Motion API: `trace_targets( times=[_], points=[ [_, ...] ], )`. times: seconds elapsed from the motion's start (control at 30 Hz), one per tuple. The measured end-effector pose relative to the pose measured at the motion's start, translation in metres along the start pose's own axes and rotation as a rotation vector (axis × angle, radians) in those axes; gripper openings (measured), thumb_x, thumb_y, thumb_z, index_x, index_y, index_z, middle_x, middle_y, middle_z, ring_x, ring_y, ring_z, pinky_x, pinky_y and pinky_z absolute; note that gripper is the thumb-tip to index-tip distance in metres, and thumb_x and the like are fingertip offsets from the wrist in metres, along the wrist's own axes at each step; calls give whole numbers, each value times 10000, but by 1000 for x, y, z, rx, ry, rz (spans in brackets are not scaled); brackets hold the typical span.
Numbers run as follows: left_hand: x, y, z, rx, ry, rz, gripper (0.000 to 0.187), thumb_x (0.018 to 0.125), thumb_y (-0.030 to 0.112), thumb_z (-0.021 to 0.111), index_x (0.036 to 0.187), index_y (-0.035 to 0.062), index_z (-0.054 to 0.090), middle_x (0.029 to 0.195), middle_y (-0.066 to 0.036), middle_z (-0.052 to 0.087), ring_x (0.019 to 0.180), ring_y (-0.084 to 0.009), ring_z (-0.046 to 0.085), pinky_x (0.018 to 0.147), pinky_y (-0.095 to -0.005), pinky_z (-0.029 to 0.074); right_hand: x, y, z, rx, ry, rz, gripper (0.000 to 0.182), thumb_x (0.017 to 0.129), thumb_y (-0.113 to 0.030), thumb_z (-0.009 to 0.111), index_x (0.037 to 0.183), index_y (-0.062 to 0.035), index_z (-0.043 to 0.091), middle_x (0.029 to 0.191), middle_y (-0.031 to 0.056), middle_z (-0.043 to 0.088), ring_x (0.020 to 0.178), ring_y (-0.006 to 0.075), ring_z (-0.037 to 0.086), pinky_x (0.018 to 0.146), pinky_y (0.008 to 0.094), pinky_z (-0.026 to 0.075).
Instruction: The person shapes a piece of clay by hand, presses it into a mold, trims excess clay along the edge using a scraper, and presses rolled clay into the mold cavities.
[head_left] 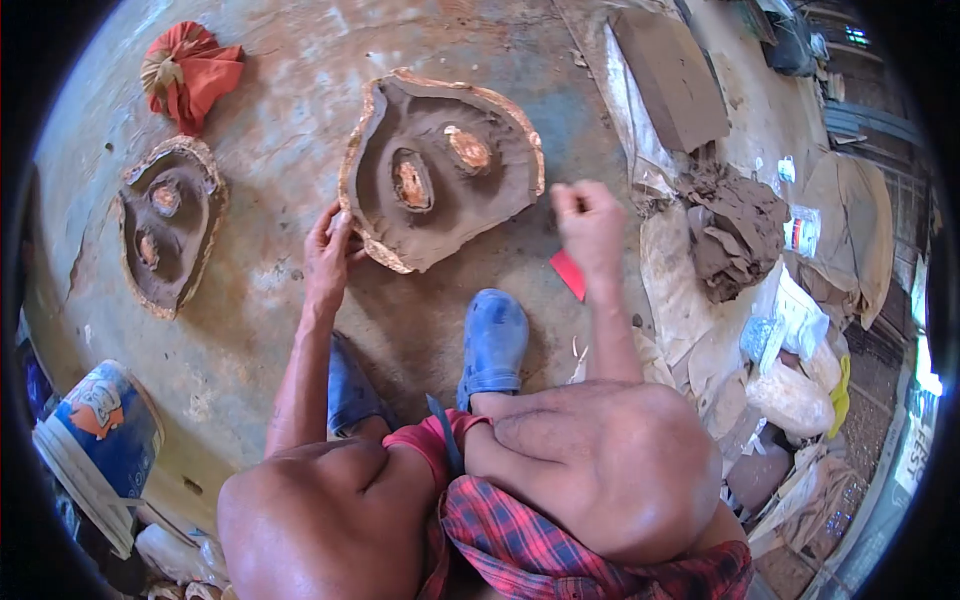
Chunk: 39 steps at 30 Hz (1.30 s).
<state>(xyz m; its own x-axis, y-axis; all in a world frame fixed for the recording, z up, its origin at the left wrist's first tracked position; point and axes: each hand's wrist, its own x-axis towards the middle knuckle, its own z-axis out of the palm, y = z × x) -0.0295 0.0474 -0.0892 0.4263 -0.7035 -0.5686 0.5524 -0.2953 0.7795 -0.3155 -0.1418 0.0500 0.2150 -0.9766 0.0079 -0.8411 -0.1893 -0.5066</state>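
Note:
A large mould (440,215) lined with grey-brown clay lies on the floor before me, with two raised pieces inside and a rough orange-brown rim. My left hand (330,250) grips its lower left edge. To the right of the mould, my right hand (590,222) is raised with curled fingers, apart from the rim; what they hold, if anything, is hidden. Just below that hand lies a red flat piece (568,275) on the floor. A smaller clay-lined mould (175,228) rests at the left.
A red cloth bundle (188,75) lies at the upper left, a blue and white bucket (105,430) at the lower left. On the right are a clay block (672,80), a clay heap (735,230), bottles and sacks. My blue shoes (494,340) stand below the large mould.

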Motion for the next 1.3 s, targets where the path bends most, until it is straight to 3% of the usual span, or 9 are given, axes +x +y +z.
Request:
trace_targets(
  times=[0.33, 0.53, 0.8, 0.9, 0.97, 1.03, 1.13, 1.2, 1.3],
  points=[
    [-7, 32, 1, 80, -45, -49, 420, 1077, 243, 631, 1461, 84, 569, 1112, -45, 720, 907, -130, 710, 806, -325, 633, -18, 113, 29, -148, 4, -239, 429, 882, -157, 798, 1265, 8, 696, 1249, 206, 667, 1124, 383, 684, 966, 439, 550],
    [-24, 130, 15, 548, 19, 328, 529, 986, 203, 763, 1462, 52, 589, 1103, -96, 738, 975, -144, 706, 834, -289, 578, -7, 112, 8, 161, -163, 30, 502, 792, -42, 858, 1262, 24, 694, 1210, 159, 694, 961, 284, 713, 840, 388, 590],
    [-48, 263, 219, 461, -587, 414, 690, 1081, 569, 478, 1583, 98, 433, 1423, -138, 619, 1229, -241, 649, 1050, -394, 516, 40, -50, -63, 651, 508, -437, 450, 889, -77, 785, 1317, 28, 691, 1408, 212, 637, 1164, 299, 711, 970, 374, 612],
    [-63, 263, 306, 1153, -600, 688, 726, 1120, 535, 205, 1695, 106, 89, 1752, -178, 108, 1588, -377, 190, 1290, -578, 209, 39, -91, -61, 557, 533, -561, 453, 951, -136, 727, 1369, 23, 657, 1495, 223, 568, 1242, 320, 668, 1053, 410, 565],
    [-55, 243, 326, 317, -568, 285, 709, 1063, 645, 477, 1432, 49, 585, 1195, -124, 701, 1030, -183, 668, 852, -303, 572, 52, -77, -80, 525, 441, -659, 415, 973, -131, 600, 1344, 40, 673, 1546, 242, 522, 1356, 342, 578, 1168, 486, 420],
    [-57, 224, 324, 342, -620, 206, 697, 1074, 624, 461, 1500, 75, 521, 1247, -137, 699, 1068, -220, 690, 907, -350, 574, 62, -54, -101, 612, 340, -748, 425, 942, -173, 528, 1232, 52, 743, 1603, 234, 472, 1489, 329, 455, 1287, 531, 198],
    [-66, 163, 330, -175, -689, -87, 721, 1064, 621, 488, 1488, 39, 520, 1078, -183, 764, 894, -267, 756, 865, -417, 633, 61, -18, -104, 978, 325, -603, 552, 1024, -358, 573, 1436, 10, 594, 1613, 238, 449, 1459, 358, 488, 1231, 496, 349],
    [-61, 111, 343, -217, -876, 146, 836, 1079, 624, 442, 1673, 77, 226, 1503, -241, 566, 1379, -318, 560, 1190, -417, 412, 62, -18, -96, 929, 319, -536, 697, 1054, -525, 514, 1538, -23, 505, 1629, 230, 427, 1497, 380, 424, 1247, 514, 316],
    [-59, 101, 346, -105, -814, 329, 931, 1037, 754, 311, 1707, 185, 3, 1755, -200, 103, 1617, -300, 156, 1302, -469, 171, 48, -15, -69, 825, 159, -441, 909, 1012, -774, 309, 1627, -109, 389, 1693, 186, 331, 1576, 421, 255, 1294, 595, 81]
  ],
)
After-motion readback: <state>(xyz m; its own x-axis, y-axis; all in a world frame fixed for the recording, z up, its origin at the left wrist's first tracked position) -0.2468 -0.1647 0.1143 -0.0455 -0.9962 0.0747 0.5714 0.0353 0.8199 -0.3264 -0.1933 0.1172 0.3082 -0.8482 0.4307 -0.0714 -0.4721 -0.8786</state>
